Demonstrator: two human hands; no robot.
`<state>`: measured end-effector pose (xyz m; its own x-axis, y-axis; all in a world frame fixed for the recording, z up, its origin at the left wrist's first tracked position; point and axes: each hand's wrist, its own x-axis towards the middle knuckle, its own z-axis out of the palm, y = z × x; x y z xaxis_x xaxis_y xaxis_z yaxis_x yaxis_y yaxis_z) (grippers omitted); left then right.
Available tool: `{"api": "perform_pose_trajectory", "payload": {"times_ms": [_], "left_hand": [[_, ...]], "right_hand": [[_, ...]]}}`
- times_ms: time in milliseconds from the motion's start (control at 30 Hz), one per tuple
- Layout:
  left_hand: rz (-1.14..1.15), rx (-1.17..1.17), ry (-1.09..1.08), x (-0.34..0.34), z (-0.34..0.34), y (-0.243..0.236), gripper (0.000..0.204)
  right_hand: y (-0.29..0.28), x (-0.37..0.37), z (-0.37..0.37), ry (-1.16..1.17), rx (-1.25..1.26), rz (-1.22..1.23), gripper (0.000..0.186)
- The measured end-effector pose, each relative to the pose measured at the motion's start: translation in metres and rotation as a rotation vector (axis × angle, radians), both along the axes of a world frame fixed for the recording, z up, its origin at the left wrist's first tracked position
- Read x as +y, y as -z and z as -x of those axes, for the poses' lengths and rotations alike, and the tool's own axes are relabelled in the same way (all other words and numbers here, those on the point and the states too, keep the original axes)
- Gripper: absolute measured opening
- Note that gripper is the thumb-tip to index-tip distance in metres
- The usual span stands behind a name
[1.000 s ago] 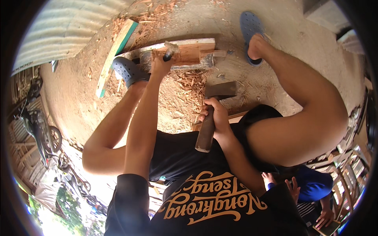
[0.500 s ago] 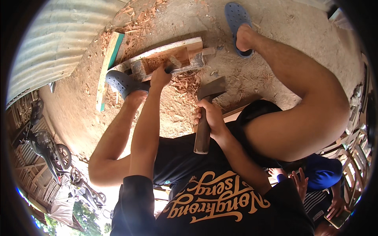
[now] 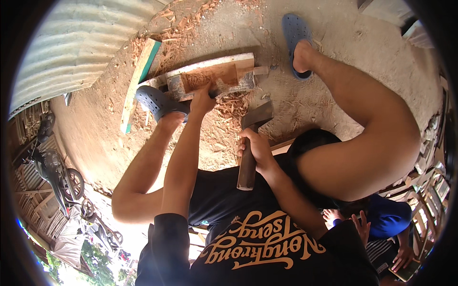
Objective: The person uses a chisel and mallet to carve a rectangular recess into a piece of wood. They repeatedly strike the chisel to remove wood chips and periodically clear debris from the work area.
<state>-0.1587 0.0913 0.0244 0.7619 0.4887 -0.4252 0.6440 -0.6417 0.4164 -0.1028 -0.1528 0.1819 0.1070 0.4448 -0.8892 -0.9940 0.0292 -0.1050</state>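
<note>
My right hand (image 3: pixel 256 148) is wrapped round the handle of a hatchet (image 3: pixel 247 169). Its dark metal head points up and to the right, above my lap. Lying on the ground beyond is a hollowed wooden block (image 3: pixel 229 63) with a pale far edge and wood chips in its recess. My left hand (image 3: pixel 202 101) is closed at the block's near side, beside the recess. Something dark shows at its fingers, too hidden to name. The blue clog (image 3: pixel 157 102) on my left foot stands against the block's left end.
A wooden strip with a green edge (image 3: pixel 139 86) lies left of the block. Wood chips (image 3: pixel 234 105) cover the ground round it. Corrugated sheeting (image 3: pixel 81 47) rises at the far left, with motorbikes (image 3: pixel 52 171) below. Another person (image 3: pixel 389 214) sits close at the lower right.
The view has shifted slightly, so the block and my feet appear a little lower and to the right. Both hands keep their holds, and the hatchet stays over my lap.
</note>
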Motion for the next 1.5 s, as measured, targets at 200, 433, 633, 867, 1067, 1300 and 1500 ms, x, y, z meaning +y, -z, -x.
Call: {"api": "perform_pose_trajectory", "payload": {"times_ms": [200, 433, 633, 867, 1067, 1300, 1500], "left_hand": [[-0.046, -0.08, -0.133, -0.012, -0.009, -0.018, 0.053], [-0.144, -0.273, -0.026, -0.049, -0.057, -0.052, 0.027], [-0.042, -0.578, -0.11, -0.087, -0.086, -0.088, 0.036], [-0.002, -0.547, -0.094, -0.103, -0.083, -0.089, 0.056], [-0.009, -0.502, -0.147, -0.12, -0.091, -0.066, 0.042], [-0.055, -0.596, -0.286, -0.086, -0.088, -0.036, 0.038], [0.221, -0.643, -0.41, -0.063, -0.074, -0.043, 0.013]], "right_hand": [[-0.003, -0.001, -0.001, -0.001, -0.036, 0.001, 0.015], [-0.002, -0.003, -0.001, 0.028, -0.002, -0.022, 0.013], [-0.003, -0.005, -0.003, 0.004, 0.008, -0.002, 0.013], [-0.004, -0.005, -0.004, -0.046, -0.037, 0.022, 0.014], [0.001, -0.006, -0.004, -0.049, -0.051, 0.029, 0.011], [0.011, -0.007, 0.001, -0.066, -0.052, -0.013, 0.011], [0.016, -0.013, -0.005, -0.043, -0.043, -0.011, 0.01]]}}
